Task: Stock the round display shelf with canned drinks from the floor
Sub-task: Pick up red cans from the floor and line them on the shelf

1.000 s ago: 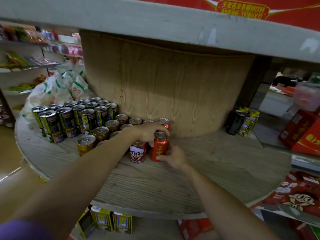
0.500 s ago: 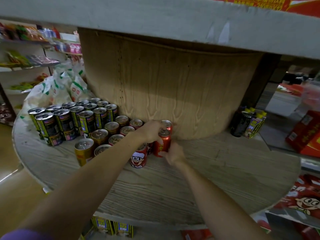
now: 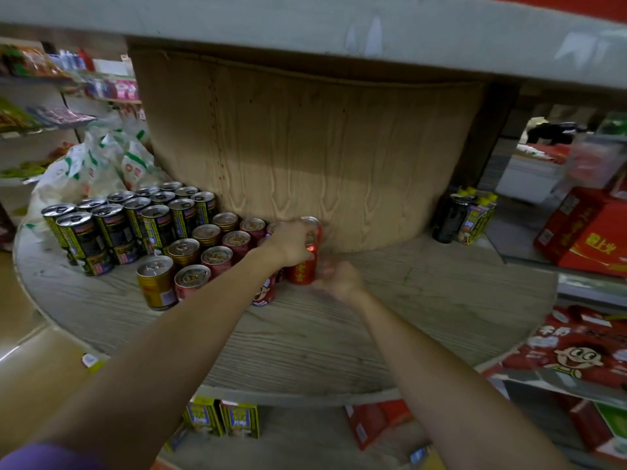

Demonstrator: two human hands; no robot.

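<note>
A red can [image 3: 303, 269] stands on the round wooden shelf [image 3: 424, 300] close to the central wooden drum [image 3: 305, 157]. My left hand [image 3: 292, 242] covers its top and my right hand [image 3: 334, 276] grips its lower right side. Another red can [image 3: 310, 222] stands right behind, against the drum. A red can with a cartoon face [image 3: 264, 290] is partly hidden under my left forearm. To the left stand rows of red cans [image 3: 217, 257], gold cans [image 3: 156, 281] and dark cans with yellow labels [image 3: 112, 225].
A thick upper shelf board [image 3: 305, 25] hangs overhead. Dark bottles and yellow packs [image 3: 468, 215] stand at the drum's right. Red cartons [image 3: 583, 228] and cartoon-printed red cases [image 3: 573, 354] sit to the right. Yellow boxes [image 3: 220, 418] lie below the shelf. White bags [image 3: 91, 167] pile at the back left.
Both hands have pushed the red can away from me toward the drum, in beside the can at the back. The view has shifted slightly.
</note>
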